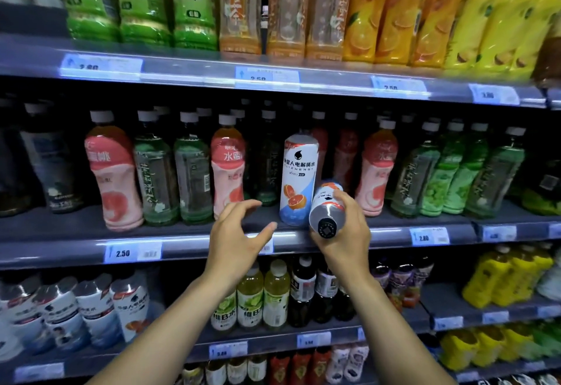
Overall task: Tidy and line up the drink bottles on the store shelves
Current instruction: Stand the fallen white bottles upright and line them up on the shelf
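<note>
Right hand grasps a tilted white bottle, black cap toward the camera, at the middle shelf front edge. It leans against an upright glossy white grapefruit-print bottle. Left hand hovers nearby, fingers spread, holding nothing.

Upright bottle, middle shelf: white body, black lettering, light blue base, orange-red grapefruit slices printed low on the label. Tilted bottle just right of it: silver shoulder, black cap, a patch of orange at its far end. Pink peach bottles at left: coral-and-pale-pink labels, white caps. Green tea bottles on the top shelf: bright green with black characters. Orange juice bottles to their right: orange labels with a slice pattern (print blurred). Shelf edges: grey, with pale blue-and-white price tags.
</note>
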`<state>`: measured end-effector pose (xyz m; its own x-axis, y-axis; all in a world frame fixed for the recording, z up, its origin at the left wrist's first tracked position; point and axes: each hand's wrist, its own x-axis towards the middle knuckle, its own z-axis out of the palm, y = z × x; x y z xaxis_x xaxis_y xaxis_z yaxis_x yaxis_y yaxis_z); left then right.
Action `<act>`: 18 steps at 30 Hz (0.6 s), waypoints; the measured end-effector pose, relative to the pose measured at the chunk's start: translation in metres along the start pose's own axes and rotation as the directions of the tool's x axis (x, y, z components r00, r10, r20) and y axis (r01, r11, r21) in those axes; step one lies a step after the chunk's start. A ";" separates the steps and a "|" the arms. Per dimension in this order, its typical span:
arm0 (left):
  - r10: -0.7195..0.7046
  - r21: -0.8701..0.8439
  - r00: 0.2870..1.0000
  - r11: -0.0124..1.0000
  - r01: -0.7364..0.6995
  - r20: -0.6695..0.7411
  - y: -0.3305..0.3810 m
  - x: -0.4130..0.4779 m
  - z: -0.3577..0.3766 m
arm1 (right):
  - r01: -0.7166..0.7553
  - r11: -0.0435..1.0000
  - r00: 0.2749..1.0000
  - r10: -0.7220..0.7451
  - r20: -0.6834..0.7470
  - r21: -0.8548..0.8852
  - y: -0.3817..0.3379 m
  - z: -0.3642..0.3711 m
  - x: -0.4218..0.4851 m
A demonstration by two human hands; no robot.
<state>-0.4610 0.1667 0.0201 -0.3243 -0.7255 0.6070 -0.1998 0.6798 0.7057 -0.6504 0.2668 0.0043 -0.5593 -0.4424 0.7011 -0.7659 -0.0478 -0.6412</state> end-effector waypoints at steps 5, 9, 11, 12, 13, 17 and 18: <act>0.046 -0.042 0.999 0.998 -0.045 0.027 0.011 0.029 0.018 | -0.166 0.985 0.985 0.168 -0.033 0.055 -0.009 -0.015 0.007; -0.014 -0.081 0.999 0.997 0.018 0.043 0.029 0.054 0.042 | -0.181 0.980 0.976 0.189 -0.108 0.077 -0.014 -0.032 0.018; -0.042 -0.056 0.998 0.997 0.045 0.053 0.040 0.066 0.054 | -0.186 0.979 0.971 0.196 -0.135 0.083 -0.016 -0.039 0.027; -0.069 -0.034 0.996 0.997 0.071 0.049 0.047 0.071 0.058 | -0.180 0.979 0.971 0.193 -0.142 0.097 -0.017 -0.042 0.033; -0.107 -0.013 0.993 0.994 0.108 0.040 0.052 0.076 0.062 | -0.173 0.978 0.972 0.188 -0.141 0.112 -0.017 -0.044 0.039; -0.217 0.035 0.976 0.976 0.217 -0.013 0.065 0.091 0.076 | -0.159 0.972 0.979 0.177 -0.097 0.172 -0.018 -0.047 0.062; -0.227 0.044 0.974 0.973 0.228 -0.017 0.066 0.094 0.078 | -0.158 0.969 0.981 0.176 -0.081 0.193 -0.017 -0.046 0.067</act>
<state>-0.5770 0.1520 0.0952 -0.2550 -0.8627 0.4368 -0.3085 0.5007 0.8088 -0.6894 0.2795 0.0769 -0.7089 -0.3701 0.6005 -0.5927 -0.1490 -0.7915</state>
